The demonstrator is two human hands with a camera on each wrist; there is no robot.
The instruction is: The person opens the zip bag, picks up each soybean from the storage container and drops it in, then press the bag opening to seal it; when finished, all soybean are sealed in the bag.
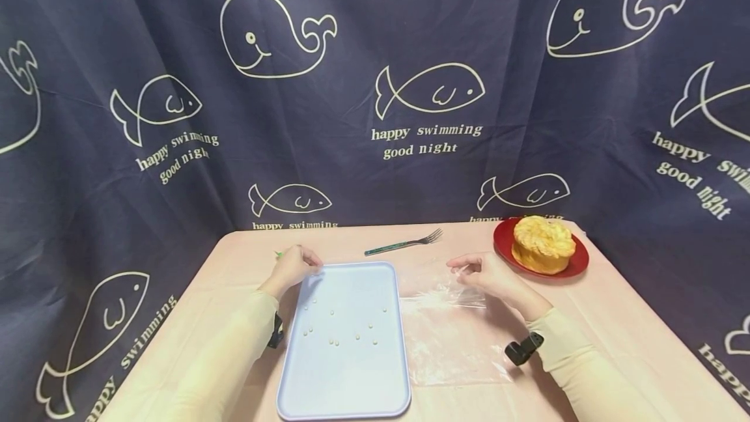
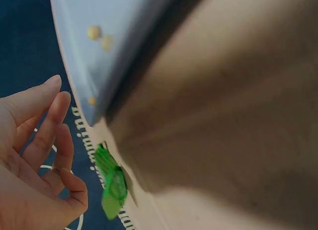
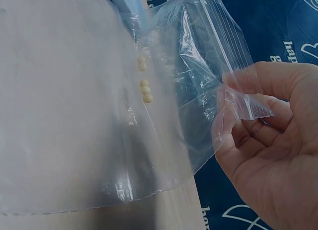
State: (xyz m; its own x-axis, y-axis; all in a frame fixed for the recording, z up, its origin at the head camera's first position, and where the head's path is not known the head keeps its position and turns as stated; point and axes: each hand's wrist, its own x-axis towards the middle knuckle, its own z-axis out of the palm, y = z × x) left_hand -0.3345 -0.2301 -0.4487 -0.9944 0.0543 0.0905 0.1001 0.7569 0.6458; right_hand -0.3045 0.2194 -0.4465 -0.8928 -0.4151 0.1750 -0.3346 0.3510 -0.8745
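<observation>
My left hand [image 1: 293, 267] is at the far left corner of a pale blue tray [image 1: 351, 383], fingers loosely bent with nothing between them in the left wrist view. Several small cream beads [image 1: 332, 312] lie scattered on the tray. A clear zip-top plastic bag [image 1: 451, 344] lies to the right of the tray. My right hand [image 3: 273, 125] pinches the bag's zip edge between thumb and fingers, lifting that part. Some cream beads [image 3: 145, 91] show within the bag's outline in the right wrist view.
A fork [image 1: 404, 242] with a patterned handle lies behind the tray. At the back right, a red plate [image 1: 502, 239] bears a round golden cake [image 1: 543, 246]. Some green translucent item [image 2: 113, 183] lies beyond the left hand. A dark curtain [image 1: 375, 31] hangs behind the table.
</observation>
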